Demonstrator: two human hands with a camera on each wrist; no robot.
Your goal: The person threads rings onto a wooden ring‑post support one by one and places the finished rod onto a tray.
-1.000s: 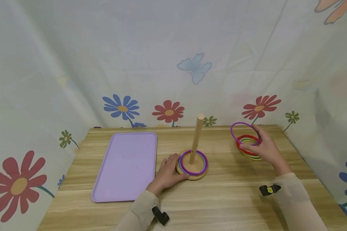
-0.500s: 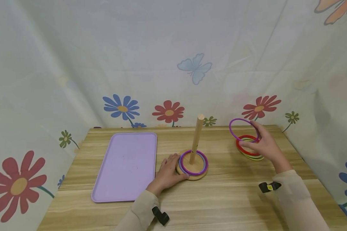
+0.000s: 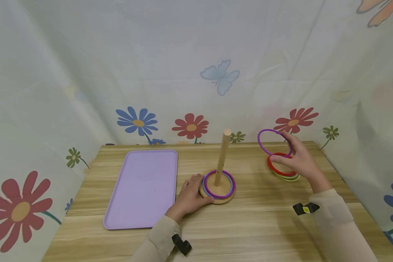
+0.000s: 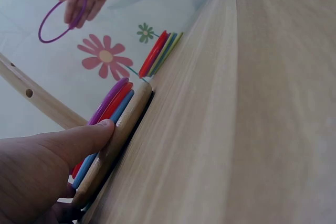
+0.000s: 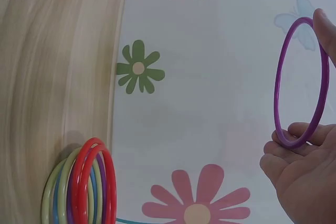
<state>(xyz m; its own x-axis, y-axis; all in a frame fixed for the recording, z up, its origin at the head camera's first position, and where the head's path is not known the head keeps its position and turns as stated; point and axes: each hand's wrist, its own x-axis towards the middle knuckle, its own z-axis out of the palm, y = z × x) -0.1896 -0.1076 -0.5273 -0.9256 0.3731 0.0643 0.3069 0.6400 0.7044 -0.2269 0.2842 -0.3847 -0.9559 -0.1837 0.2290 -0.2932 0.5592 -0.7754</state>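
A wooden peg stand has an upright peg [image 3: 222,156] on a round base [image 3: 213,181]. My left hand [image 3: 190,196] holds the base at its left edge; in the left wrist view the thumb [image 4: 97,136] lies against its side and the other fingers are mostly hidden. Around the peg's foot lie a purple ring [image 4: 106,100], a red ring [image 4: 122,99] and a blue ring [image 4: 122,107]. My right hand [image 3: 299,158] pinches another purple ring [image 5: 324,85] between thumb and fingers, tilted, above a pile of rings on the table.
That pile, topped by red rings [image 5: 111,182] with green, blue and purple ones below, is at the table's back right. A flat lilac tray [image 3: 144,189] lies to the left of the stand. A flowered cloth [image 3: 183,72] hangs behind the table [image 3: 242,233].
My right hand has raised the purple ring from close over the pile, up and slightly to the left. My left hand and the peg stand have stayed put.
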